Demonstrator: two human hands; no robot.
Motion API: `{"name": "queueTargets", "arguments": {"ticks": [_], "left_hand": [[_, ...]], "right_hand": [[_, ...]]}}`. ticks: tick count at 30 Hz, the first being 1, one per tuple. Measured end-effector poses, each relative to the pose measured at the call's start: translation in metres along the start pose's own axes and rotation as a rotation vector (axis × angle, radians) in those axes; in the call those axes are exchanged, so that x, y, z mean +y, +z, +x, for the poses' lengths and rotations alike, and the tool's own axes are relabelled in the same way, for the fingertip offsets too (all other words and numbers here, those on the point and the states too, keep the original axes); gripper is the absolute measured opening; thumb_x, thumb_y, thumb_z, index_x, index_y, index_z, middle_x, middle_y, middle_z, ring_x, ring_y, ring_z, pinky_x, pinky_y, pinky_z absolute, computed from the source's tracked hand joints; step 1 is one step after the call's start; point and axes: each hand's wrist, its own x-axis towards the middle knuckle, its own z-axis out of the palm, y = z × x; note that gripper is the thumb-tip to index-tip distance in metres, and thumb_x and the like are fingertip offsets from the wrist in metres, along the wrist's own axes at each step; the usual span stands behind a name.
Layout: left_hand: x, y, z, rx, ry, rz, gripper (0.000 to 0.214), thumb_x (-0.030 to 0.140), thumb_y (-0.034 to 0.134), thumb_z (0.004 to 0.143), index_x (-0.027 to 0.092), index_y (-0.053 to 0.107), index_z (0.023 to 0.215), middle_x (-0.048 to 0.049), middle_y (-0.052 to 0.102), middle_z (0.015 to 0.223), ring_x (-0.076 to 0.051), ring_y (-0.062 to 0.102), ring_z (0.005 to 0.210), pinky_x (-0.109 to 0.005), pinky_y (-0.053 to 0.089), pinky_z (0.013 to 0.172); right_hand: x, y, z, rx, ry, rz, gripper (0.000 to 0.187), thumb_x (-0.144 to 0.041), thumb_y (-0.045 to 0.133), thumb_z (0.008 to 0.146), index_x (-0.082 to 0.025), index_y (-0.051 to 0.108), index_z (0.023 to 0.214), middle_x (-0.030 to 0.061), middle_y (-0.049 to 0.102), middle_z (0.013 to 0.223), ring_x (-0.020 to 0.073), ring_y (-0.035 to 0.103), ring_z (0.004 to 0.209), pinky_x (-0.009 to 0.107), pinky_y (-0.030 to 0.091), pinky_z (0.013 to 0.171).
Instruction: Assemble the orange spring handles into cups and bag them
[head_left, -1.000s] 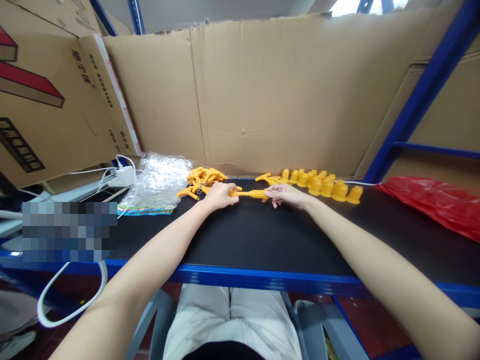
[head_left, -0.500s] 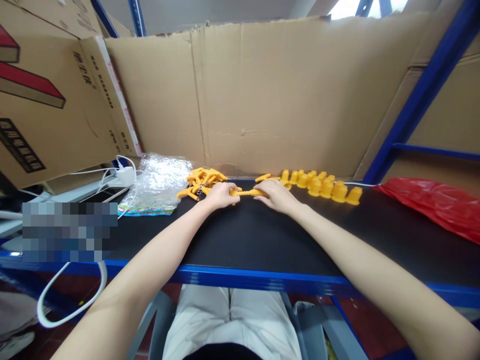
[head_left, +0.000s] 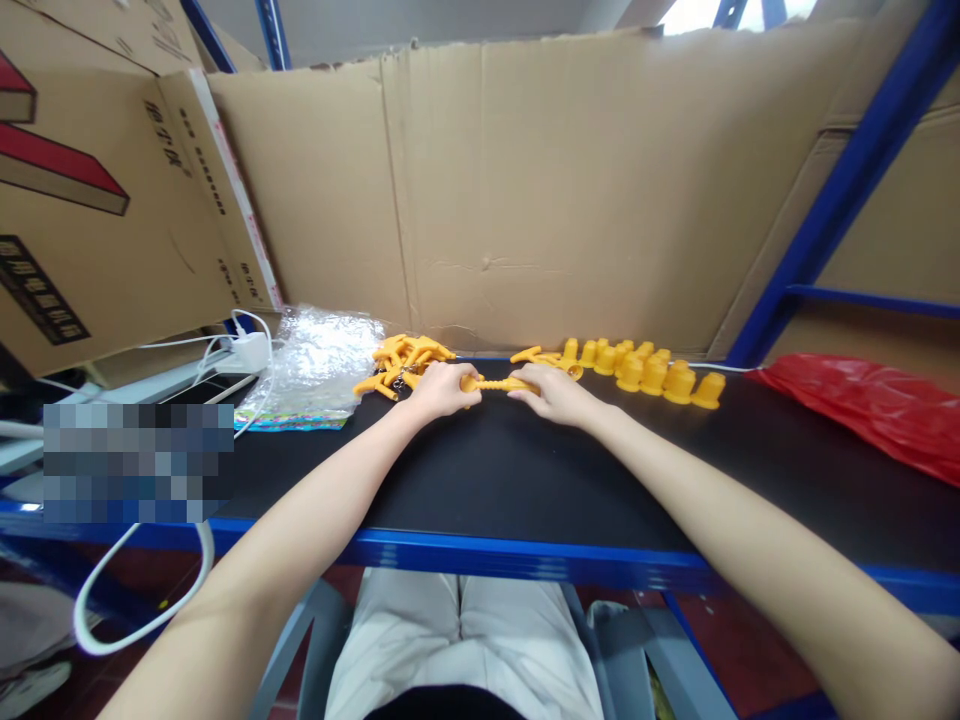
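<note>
Between my two hands, just above the black tabletop, runs a yellow plastic piece with a ridged shaft (head_left: 491,384). My left hand (head_left: 442,390) is closed round its thicker left end, which mostly hides behind the fingers. On the other side, my right hand (head_left: 553,392) grips the right end between thumb and fingers. Close to my left hand lies a pile of yellow Y-shaped plastic parts (head_left: 409,352), some with small metal rings. One similar yellow branched part (head_left: 534,356) rests just behind my right hand. Several yellow flanged caps (head_left: 652,376) stand in rows to the right.
Clear plastic packaging (head_left: 319,355) and a white charger with cables (head_left: 251,352) lie at the left. A red plastic bag (head_left: 862,400) sits at the far right. A cardboard sheet (head_left: 562,200) walls off the back, and a blue rail (head_left: 525,558) edges the black tabletop (head_left: 510,480).
Both hands stay in almost the same place, still closed on the yellow piece. The ridges on its shaft look slightly different, as if it has turned a little.
</note>
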Motion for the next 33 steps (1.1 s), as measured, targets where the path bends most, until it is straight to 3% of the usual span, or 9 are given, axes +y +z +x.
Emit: {"name": "queueTargets", "arguments": {"ticks": [5, 8, 15, 21, 28, 33], "left_hand": [[0.003, -0.002, -0.001, 0.036, 0.081, 0.061, 0.028, 0.027, 0.055, 0.067, 0.019, 0.065, 0.092, -0.0017, 0.064, 0.068, -0.016, 0.056, 0.065, -0.027, 0.042, 0.069], [0.004, -0.002, -0.001, 0.031, 0.081, 0.064, 0.028, 0.028, 0.055, 0.068, 0.019, 0.065, 0.092, -0.0021, 0.064, 0.069, -0.016, 0.057, 0.065, -0.027, 0.042, 0.068], [0.001, 0.0, 0.0, 0.012, -0.007, 0.006, 0.028, 0.027, 0.057, 0.065, 0.019, 0.066, 0.09, -0.0017, 0.065, 0.068, -0.016, 0.057, 0.064, -0.025, 0.042, 0.063], [0.003, -0.001, -0.001, 0.032, 0.007, -0.024, 0.027, 0.027, 0.057, 0.065, 0.018, 0.066, 0.089, -0.0009, 0.063, 0.065, -0.014, 0.055, 0.06, -0.024, 0.04, 0.061], [0.005, -0.004, -0.002, 0.059, 0.072, -0.009, 0.025, 0.028, 0.056, 0.066, 0.019, 0.065, 0.087, 0.0007, 0.06, 0.06, -0.013, 0.052, 0.057, -0.023, 0.038, 0.059], [0.005, -0.004, -0.002, 0.077, 0.11, -0.005, 0.025, 0.028, 0.056, 0.066, 0.019, 0.065, 0.088, 0.001, 0.06, 0.061, -0.012, 0.052, 0.057, -0.023, 0.038, 0.06]], "right_hand": [[0.002, 0.001, 0.0, -0.067, 0.162, 0.183, 0.031, -0.04, 0.046, 0.084, -0.017, 0.063, 0.095, 0.0052, 0.064, 0.083, 0.017, 0.055, 0.07, 0.029, 0.041, 0.065], [0.004, 0.003, 0.0, -0.073, 0.189, 0.233, 0.033, -0.041, 0.047, 0.083, -0.016, 0.063, 0.097, 0.0061, 0.065, 0.087, 0.0177, 0.057, 0.074, 0.029, 0.042, 0.067], [0.007, 0.001, 0.0, 0.026, -0.001, -0.01, 0.034, -0.039, 0.056, 0.079, -0.017, 0.06, 0.104, 0.0106, 0.063, 0.098, 0.0244, 0.056, 0.092, 0.038, 0.039, 0.084], [0.001, -0.005, -0.001, 0.022, -0.061, -0.029, 0.028, -0.034, 0.047, 0.085, -0.016, 0.061, 0.101, 0.0121, 0.062, 0.091, 0.0234, 0.056, 0.087, 0.036, 0.04, 0.08], [-0.004, -0.011, -0.002, -0.019, 0.044, 0.118, 0.03, -0.038, 0.049, 0.082, -0.015, 0.062, 0.097, 0.0089, 0.064, 0.087, 0.02, 0.056, 0.079, 0.032, 0.041, 0.073], [-0.006, -0.014, 0.0, -0.113, 0.205, 0.32, 0.035, -0.044, 0.051, 0.079, -0.014, 0.064, 0.093, 0.0043, 0.061, 0.075, 0.0144, 0.052, 0.063, 0.027, 0.04, 0.06]]}}
